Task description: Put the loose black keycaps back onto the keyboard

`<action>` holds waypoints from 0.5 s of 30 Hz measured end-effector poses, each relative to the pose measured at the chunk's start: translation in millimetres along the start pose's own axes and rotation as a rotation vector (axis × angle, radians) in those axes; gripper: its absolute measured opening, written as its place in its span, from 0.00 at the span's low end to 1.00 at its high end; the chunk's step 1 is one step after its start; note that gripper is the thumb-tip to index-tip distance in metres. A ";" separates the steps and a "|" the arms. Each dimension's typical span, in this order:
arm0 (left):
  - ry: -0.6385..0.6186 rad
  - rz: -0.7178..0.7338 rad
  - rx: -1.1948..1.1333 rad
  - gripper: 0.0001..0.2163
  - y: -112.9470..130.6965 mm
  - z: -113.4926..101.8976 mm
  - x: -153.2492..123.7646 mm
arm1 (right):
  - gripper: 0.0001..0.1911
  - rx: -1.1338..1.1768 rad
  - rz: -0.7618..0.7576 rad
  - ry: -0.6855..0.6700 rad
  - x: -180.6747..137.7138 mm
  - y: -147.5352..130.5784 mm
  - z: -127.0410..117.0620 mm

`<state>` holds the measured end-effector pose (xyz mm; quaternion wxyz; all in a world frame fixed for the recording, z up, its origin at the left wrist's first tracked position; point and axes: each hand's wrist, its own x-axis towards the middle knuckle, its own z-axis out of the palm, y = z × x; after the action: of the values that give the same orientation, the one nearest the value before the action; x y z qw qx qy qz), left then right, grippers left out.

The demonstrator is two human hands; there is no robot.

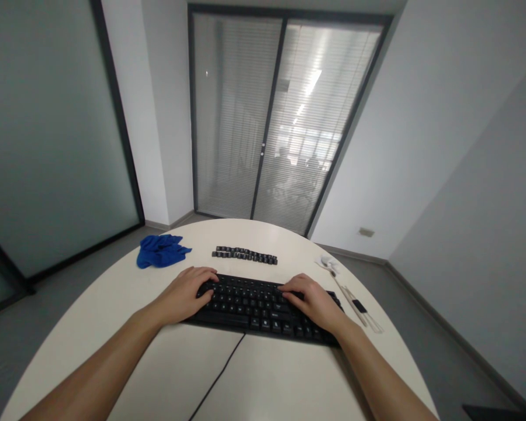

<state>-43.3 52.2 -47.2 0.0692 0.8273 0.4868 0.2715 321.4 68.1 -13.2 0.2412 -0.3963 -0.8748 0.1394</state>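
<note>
My left hand [184, 295] and right hand [314, 300] curl over the keyboard [245, 305], whether gripping I can't tell; beyond them, loose keys [250, 256] sit unfitted.

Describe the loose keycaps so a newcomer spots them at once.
On the cream, curved-edged table, find the black keyboard. Beyond its far edge, to the right of the blue cloth, lie the loose keycaps, small and black, in two rows. Unlike the keyboard's own keys, they sit directly on the tabletop.

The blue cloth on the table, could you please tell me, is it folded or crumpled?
Crumpled: the blue cloth lies in a loose heap, with creases and an irregular outline.
</note>
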 end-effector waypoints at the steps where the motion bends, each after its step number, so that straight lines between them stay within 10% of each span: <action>1: -0.004 -0.003 0.003 0.12 0.3 -0.2 0.1 | 0.11 -0.007 -0.010 -0.004 0.1 0.4 -0.1; 15: -0.047 -0.059 0.023 0.12 3.1 -0.4 -1.3 | 0.19 -0.332 0.007 -0.158 -2.1 -52.7 -11.4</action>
<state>-41.7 49.4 -46.2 0.0793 0.8197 0.5121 0.2442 295.6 33.0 18.7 0.1027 -0.4216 -0.9006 0.0246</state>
